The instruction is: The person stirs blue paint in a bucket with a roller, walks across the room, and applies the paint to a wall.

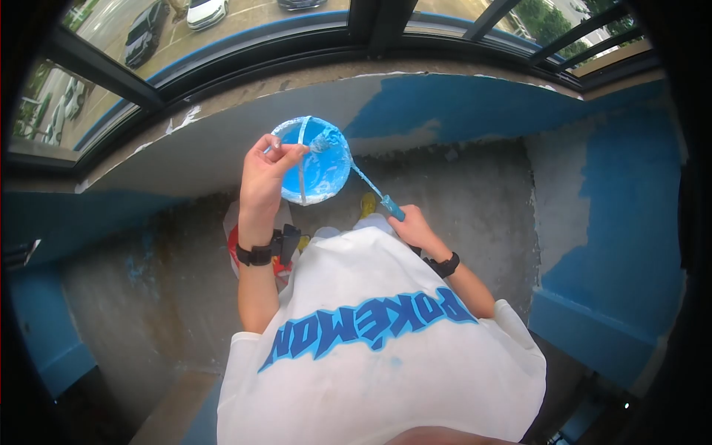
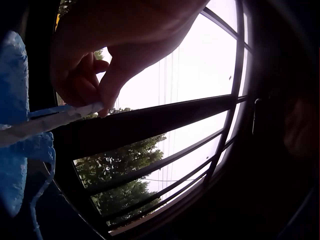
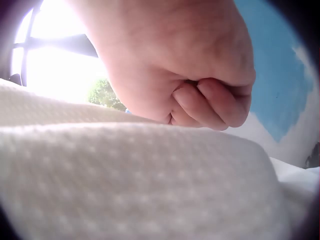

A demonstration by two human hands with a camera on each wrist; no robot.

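Pinching the white handle point(image 1: 300, 159) of a small paint bucket point(image 1: 320, 169), our left hand point(image 1: 265, 174) holds it up in front of our chest. Our right hand point(image 1: 415, 228) is curled round the blue grip of a paintbrush point(image 1: 361, 178), whose bristles rest inside the bucket in blue paint. Beyond the bucket runs a concrete ledge point(image 1: 222, 141), partly painted blue, under a barred window point(image 1: 245, 30). A white shirt point(image 1: 386, 348) with blue lettering fills the foreground.
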